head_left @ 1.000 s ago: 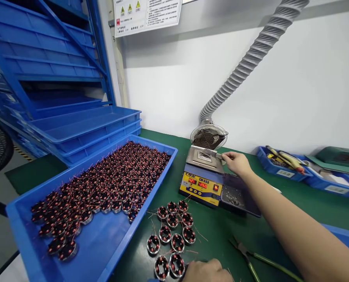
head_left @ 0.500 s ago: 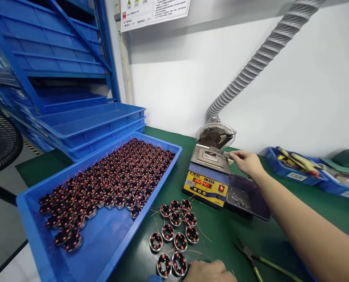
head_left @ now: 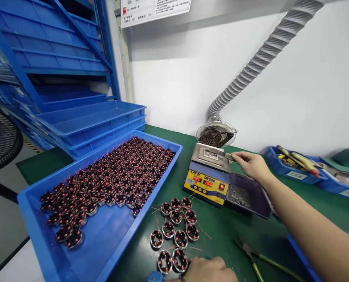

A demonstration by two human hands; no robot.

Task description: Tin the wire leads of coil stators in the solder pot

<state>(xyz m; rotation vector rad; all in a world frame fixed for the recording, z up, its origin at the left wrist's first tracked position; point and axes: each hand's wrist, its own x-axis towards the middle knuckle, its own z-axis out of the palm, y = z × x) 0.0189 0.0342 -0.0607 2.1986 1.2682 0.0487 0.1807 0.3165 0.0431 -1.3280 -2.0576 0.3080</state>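
My right hand (head_left: pixel 252 164) pinches a small flat metal scraper (head_left: pixel 228 156), held over the right edge of the solder pot's top plate (head_left: pixel 198 155). The solder pot (head_left: pixel 206 184) has a yellow front with red digits. At the bottom edge, my left hand (head_left: pixel 209 270) is curled beside several copper-wound stator rings (head_left: pixel 180 239) with loose wire ends. The frame cuts off its fingers, so whatever they grip is hidden. Cutting pliers (head_left: pixel 247 250) with green handles lie to the right of this hand.
A blue tray (head_left: pixel 104 239) full of wound stators fills the left. Stacked blue trays (head_left: pixel 104 117) stand behind it. A purple bin (head_left: pixel 261 196) with metal bits adjoins the pot. An extractor hose (head_left: pixel 250 66) hangs behind. Tool bins (head_left: pixel 292 172) line the right wall.
My right hand and the scraper have moved slightly right. The pot's display reading has changed. My left hand shows a little more, and the stator rings stay in place.
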